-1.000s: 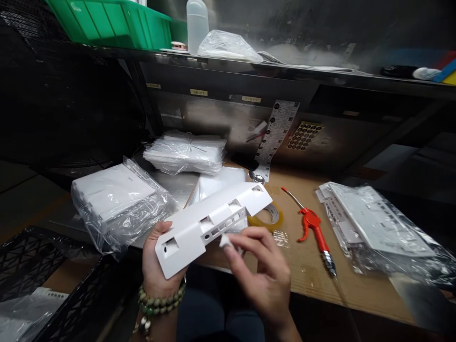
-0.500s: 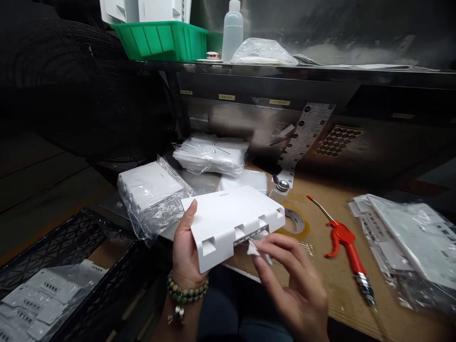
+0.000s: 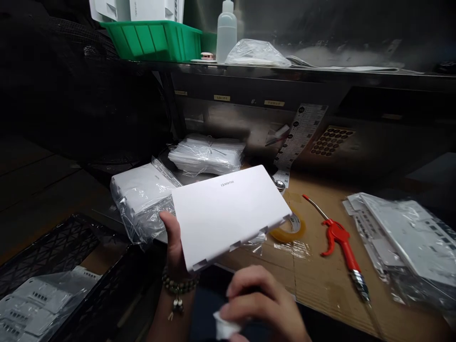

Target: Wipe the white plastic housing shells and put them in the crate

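A white plastic cover marked HUAWEI is tilted up in front of me, its broad face toward the camera and its notched edge at the lower right. My left hand grips it at the left end, the thumb along the edge and the other fingers hidden behind. Below the cover, apart from it, my right hand is closed on a small crumpled white wipe; motion blurs the fingers somewhat. A roll of yellowish tape lies just beyond the cover's right corner.
A red air blow gun with its hose lies on the cardboard. Bagged white parts lie right, more bagged covers left. Below left stands a black crate. A shelf above carries a green bin and a bottle.
The cover has turned so its broad face shows more and its slotted edge less. My right hand, with the wipe, has moved down and left, away from that edge.
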Tool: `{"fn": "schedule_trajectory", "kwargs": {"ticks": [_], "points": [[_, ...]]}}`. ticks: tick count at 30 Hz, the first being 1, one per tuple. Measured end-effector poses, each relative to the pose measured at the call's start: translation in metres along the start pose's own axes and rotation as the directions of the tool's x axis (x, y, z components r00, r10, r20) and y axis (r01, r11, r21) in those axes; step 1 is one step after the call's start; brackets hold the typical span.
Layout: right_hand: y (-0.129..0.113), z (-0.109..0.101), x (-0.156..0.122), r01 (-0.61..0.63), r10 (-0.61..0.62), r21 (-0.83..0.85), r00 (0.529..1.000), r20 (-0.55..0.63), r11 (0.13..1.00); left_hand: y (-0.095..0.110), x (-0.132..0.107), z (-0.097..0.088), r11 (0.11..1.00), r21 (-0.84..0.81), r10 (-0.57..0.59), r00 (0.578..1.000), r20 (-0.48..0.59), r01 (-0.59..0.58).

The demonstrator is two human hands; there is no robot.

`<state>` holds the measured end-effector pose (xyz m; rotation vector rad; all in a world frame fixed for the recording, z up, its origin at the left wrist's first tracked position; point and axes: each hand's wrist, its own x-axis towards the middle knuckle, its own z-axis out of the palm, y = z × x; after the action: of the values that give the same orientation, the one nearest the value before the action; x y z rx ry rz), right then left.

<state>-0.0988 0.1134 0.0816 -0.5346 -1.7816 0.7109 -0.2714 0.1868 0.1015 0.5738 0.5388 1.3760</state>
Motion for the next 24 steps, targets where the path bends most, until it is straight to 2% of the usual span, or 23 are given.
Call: {"fn": "schedule_trajectory", "kwargs": {"ticks": [2, 3, 4, 6, 9, 10, 12, 15, 19, 21, 24], "points": [[-0.001, -0.020, -0.010, 0.013, -0.002, 0.055, 0.983, -0.185, 0.998, 0.002, 0.002, -0.010, 0.999, -0.045, 0.013, 0.998, 0.057, -0.011], [0.001, -0.030, -0.015, 0.021, -0.002, 0.057, 0.949, -0.314, 0.998, 0.002, 0.002, -0.015, 0.997, -0.080, 0.021, 0.995, 0.097, -0.013], [0.004, -0.041, -0.020, 0.011, 0.013, 0.050, 0.892, -0.451, 0.999, 0.003, 0.001, -0.019, 0.993, -0.116, 0.026, 0.989, 0.144, -0.009], [0.015, -0.061, -0.030, -0.051, 0.081, 0.064, 0.738, -0.670, 0.997, 0.003, -0.001, -0.026, 0.983, -0.184, 0.023, 0.967, 0.253, 0.025], [0.033, -0.084, -0.041, -0.152, 0.266, 0.218, 0.544, -0.795, 0.964, 0.002, -0.005, -0.032, 0.965, -0.240, 0.000, 0.911, 0.413, 0.109], [0.038, -0.087, -0.043, -0.179, 0.330, 0.277, 0.497, -0.802, 0.944, 0.001, -0.005, -0.033, 0.960, -0.254, -0.002, 0.903, 0.429, 0.122], [0.045, -0.089, -0.045, -0.223, 0.424, 0.361, 0.431, -0.797, 0.906, 0.000, -0.006, -0.035, 0.958, -0.267, 0.009, 0.922, 0.387, 0.103], [0.050, -0.082, -0.047, -0.264, 0.517, 0.445, 0.413, -0.750, 0.856, 0.001, -0.007, -0.036, 0.975, -0.217, 0.013, 0.973, 0.229, 0.038], [0.053, -0.069, -0.045, -0.299, 0.574, 0.491, 0.469, -0.672, 0.818, 0.005, -0.009, -0.039, 0.998, -0.057, -0.011, 1.000, 0.021, 0.012], [0.053, -0.065, -0.043, -0.313, 0.580, 0.490, 0.488, -0.652, 0.814, 0.007, -0.010, -0.041, 1.000, 0.004, -0.017, 0.999, -0.030, 0.017], [0.054, -0.062, -0.039, -0.325, 0.584, 0.487, 0.500, -0.640, 0.811, 0.009, -0.009, -0.045, 0.997, 0.059, -0.055, 0.998, -0.035, 0.057]]}}
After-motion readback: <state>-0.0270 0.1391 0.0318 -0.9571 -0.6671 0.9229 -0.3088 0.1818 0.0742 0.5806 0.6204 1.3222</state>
